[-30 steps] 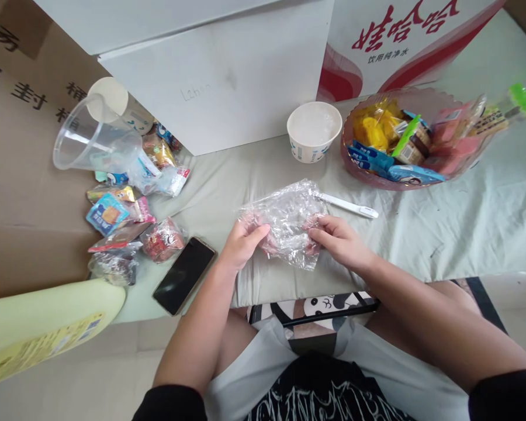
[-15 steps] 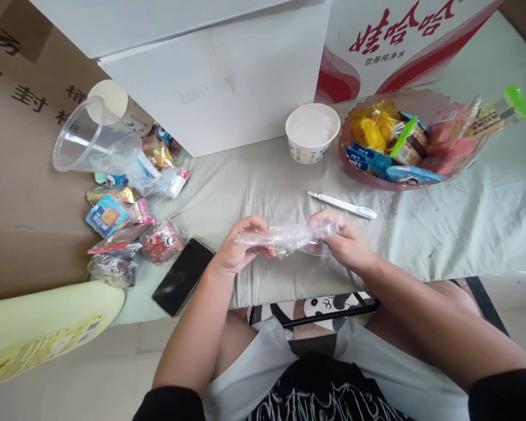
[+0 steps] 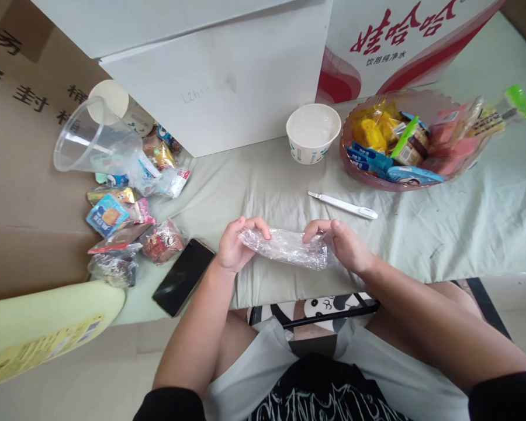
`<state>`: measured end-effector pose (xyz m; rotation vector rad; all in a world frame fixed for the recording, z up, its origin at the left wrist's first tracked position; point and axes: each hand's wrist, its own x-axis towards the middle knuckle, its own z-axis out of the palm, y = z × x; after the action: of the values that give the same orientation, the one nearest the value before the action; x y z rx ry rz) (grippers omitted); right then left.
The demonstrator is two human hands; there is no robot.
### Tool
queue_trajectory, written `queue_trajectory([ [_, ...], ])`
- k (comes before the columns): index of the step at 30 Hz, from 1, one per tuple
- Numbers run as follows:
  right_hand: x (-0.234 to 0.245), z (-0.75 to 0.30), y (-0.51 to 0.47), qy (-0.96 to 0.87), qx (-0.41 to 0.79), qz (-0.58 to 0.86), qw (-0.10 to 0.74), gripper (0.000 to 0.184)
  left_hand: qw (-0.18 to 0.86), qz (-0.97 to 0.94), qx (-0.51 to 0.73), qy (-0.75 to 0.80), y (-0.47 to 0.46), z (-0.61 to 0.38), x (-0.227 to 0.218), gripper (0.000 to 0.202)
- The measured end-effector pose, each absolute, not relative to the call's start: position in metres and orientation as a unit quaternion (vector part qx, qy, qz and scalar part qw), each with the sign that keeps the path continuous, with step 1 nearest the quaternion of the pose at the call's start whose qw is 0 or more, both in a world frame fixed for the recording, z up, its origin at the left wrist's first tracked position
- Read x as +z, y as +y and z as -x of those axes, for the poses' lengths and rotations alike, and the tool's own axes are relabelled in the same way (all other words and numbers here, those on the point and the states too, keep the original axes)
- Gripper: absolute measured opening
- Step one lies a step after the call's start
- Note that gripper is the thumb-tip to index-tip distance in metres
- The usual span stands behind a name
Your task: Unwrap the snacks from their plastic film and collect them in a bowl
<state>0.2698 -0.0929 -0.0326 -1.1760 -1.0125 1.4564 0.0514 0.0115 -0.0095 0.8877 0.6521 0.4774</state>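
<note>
A crumpled clear plastic bag (image 3: 289,248), folded into a long narrow roll, lies across the pale green cloth (image 3: 267,187) near the table's front edge. My left hand (image 3: 236,245) grips its left end with the fingers curled over it. My right hand (image 3: 344,245) pinches the right end. A white pen-like stick (image 3: 342,205) lies just beyond my right hand.
A pink bowl (image 3: 403,140) full of wrapped snacks stands at the back right, a white paper bowl (image 3: 312,132) beside it. Loose snack packets (image 3: 131,222), a clear plastic cup (image 3: 94,146) and a black phone (image 3: 183,276) lie at the left. A white box (image 3: 219,76) stands behind.
The bag was spread out flat between my hands a second ago. It has since been folded and rolled into a narrow strip, and my hands have lowered it toward the cloth.
</note>
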Motion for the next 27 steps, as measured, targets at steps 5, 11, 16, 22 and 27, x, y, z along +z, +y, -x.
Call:
queue_trajectory([
  [5, -0.024, -0.272, -0.09, -0.465, 0.59, 0.489, 0.444, 0.062, 0.781, -0.487, 0.203, 0.335, 0.012, -0.049, -0.014, 0.022],
  [11, -0.02, -0.27, -0.088, -0.49, 0.571, 0.535, 0.385, 0.014, 0.667, -0.574, 0.231, 0.415, 0.008, -0.056, -0.016, 0.008],
  [16, -0.024, -0.267, -0.088, -0.477, 0.568, 0.536, 0.403, 0.023, 0.558, -0.614, 0.29, 0.477, 0.009, -0.061, -0.023, 0.009],
  [22, -0.026, -0.266, -0.088, -0.479, 0.556, 0.547, 0.403, 0.024, 0.35, -0.743, 0.292, 0.49, 0.01, -0.06, -0.029, 0.012],
  [27, -0.023, -0.263, -0.09, -0.505, 0.541, 0.521, 0.426, 0.013, 0.463, -0.773, 0.221, 0.374, 0.004, -0.061, -0.019, 0.018],
])
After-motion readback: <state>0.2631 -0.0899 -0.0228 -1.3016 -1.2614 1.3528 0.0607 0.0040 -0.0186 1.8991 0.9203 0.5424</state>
